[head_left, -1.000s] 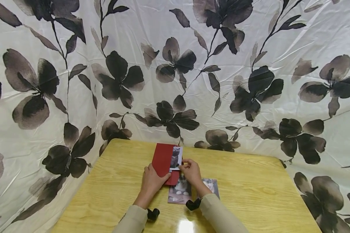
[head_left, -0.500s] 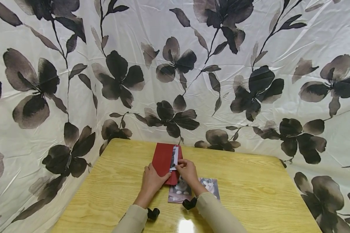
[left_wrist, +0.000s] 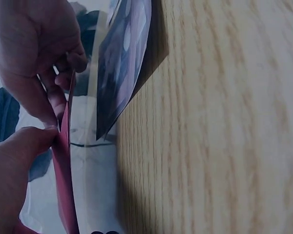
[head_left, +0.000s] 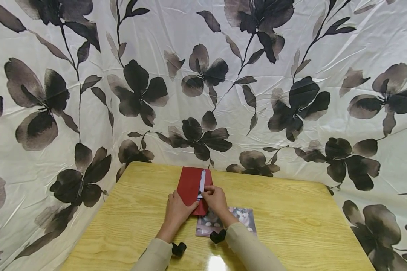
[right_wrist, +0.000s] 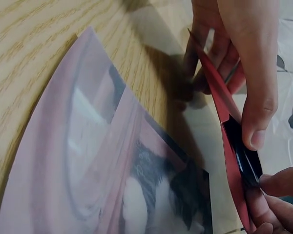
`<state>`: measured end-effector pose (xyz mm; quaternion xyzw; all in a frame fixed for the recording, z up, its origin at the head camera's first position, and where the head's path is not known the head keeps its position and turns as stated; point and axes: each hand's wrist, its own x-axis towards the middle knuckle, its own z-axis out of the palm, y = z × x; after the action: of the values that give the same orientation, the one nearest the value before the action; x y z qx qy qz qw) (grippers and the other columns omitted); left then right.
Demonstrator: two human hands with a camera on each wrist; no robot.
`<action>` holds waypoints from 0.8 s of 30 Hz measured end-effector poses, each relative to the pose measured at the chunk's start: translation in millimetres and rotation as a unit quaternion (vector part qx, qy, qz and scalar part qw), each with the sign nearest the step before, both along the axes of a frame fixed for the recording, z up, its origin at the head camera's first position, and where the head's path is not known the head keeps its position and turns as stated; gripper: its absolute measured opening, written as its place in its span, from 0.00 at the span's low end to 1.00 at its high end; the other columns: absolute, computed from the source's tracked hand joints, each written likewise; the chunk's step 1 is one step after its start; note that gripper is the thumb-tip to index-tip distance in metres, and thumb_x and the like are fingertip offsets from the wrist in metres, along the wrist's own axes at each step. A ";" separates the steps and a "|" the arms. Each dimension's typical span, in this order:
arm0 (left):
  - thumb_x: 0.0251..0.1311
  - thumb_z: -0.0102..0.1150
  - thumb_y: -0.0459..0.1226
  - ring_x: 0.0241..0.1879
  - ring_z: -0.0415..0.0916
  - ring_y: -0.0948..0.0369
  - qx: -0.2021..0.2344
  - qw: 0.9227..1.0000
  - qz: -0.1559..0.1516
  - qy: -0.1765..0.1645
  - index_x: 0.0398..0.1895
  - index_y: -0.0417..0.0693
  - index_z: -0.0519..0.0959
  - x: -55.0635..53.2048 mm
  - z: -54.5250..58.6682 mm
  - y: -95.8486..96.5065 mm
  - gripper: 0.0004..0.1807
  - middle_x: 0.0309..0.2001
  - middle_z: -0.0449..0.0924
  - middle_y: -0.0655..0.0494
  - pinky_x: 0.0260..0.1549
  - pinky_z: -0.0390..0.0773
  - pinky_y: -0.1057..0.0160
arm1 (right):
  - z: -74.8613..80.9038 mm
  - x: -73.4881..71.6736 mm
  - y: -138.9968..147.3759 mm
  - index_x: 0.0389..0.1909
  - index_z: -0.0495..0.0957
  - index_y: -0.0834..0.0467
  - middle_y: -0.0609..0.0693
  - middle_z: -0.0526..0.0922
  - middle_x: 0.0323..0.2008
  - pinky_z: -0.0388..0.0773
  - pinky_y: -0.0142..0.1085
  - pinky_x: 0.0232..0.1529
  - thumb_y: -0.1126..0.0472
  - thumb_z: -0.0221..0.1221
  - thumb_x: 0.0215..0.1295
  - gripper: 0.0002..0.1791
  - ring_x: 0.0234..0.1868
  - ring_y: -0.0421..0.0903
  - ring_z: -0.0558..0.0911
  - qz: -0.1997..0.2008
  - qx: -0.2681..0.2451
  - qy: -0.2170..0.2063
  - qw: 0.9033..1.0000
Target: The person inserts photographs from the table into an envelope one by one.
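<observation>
A red envelope (head_left: 189, 184) is gripped by my left hand (head_left: 177, 209), thumb on its front near the opening and fingers at its far side. A photo print (head_left: 202, 180) sits mostly inside, with a narrow strip showing along the envelope's right opening. My right hand (head_left: 217, 199) pinches that print at its exposed edge. In the right wrist view the print's dark edge (right_wrist: 244, 156) stands between the two red walls, under the left thumb (right_wrist: 257, 134). Below the envelope lie a pinkish photo (head_left: 205, 229) and another photo showing a pale animal (head_left: 244, 216), both partly covered by the right arm.
The yellow wood-grain table (head_left: 291, 218) carries everything. A white cloth with dark flowers (head_left: 251, 124) hangs behind and at both sides. In the left wrist view, a curled photo (left_wrist: 122, 63) is near the envelope. Black camera mounts (head_left: 179, 249) sit at the wrists.
My right hand has moved left, sliding the photo print deeper into the envelope, so less of it shows. My left hand and the envelope have stayed in place.
</observation>
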<state>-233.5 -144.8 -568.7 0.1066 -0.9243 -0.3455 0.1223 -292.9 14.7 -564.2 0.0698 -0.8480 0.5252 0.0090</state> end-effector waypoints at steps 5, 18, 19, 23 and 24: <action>0.53 0.81 0.56 0.49 0.74 0.41 -0.002 1.000 -0.001 0.003 0.67 0.25 0.68 0.0 -0.7 -0.4 0.53 0.53 0.75 0.33 0.51 0.79 0.41 | -2.6 -0.2 -3.5 0.52 0.89 0.63 0.49 0.87 0.31 0.77 0.35 0.31 0.65 0.70 0.68 0.14 0.31 0.41 0.81 -0.009 0.015 -0.002 1.000; 0.54 0.80 0.56 0.49 0.74 0.40 0.005 1.000 -0.002 0.007 0.67 0.25 0.67 0.3 2.4 0.2 0.52 0.53 0.74 0.32 0.51 0.79 0.40 | 1.4 0.7 -9.2 0.51 0.90 0.60 0.48 0.85 0.30 0.77 0.37 0.32 0.63 0.70 0.69 0.12 0.30 0.41 0.79 -0.014 0.054 0.009 0.998; 0.54 0.80 0.56 0.49 0.75 0.40 0.006 1.000 -0.001 0.006 0.67 0.24 0.67 0.4 2.1 0.2 0.52 0.53 0.74 0.32 0.51 0.79 0.40 | 1.2 0.6 -9.6 0.51 0.90 0.60 0.48 0.85 0.30 0.77 0.37 0.32 0.63 0.70 0.69 0.12 0.30 0.41 0.79 -0.013 0.058 0.009 0.998; 0.54 0.80 0.55 0.49 0.75 0.40 0.007 1.000 0.002 0.008 0.67 0.24 0.67 2.1 1.2 0.1 0.53 0.53 0.74 0.31 0.51 0.79 0.40 | 0.7 2.5 -9.5 0.52 0.89 0.60 0.47 0.84 0.30 0.76 0.37 0.32 0.63 0.69 0.70 0.12 0.30 0.41 0.78 -0.004 0.068 0.017 0.998; 0.54 0.80 0.55 0.49 0.75 0.40 0.008 1.000 0.003 0.007 0.68 0.24 0.67 2.8 1.0 0.1 0.53 0.53 0.74 0.31 0.51 0.79 0.40 | 0.8 3.7 -8.8 0.53 0.89 0.61 0.47 0.84 0.30 0.76 0.36 0.32 0.63 0.69 0.71 0.13 0.30 0.41 0.77 -0.001 0.065 0.020 0.998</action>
<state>-230.7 -144.7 -567.7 0.1080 -0.9202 -0.3533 0.1294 -289.2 5.9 -563.4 0.0798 -0.8802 0.4674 0.0218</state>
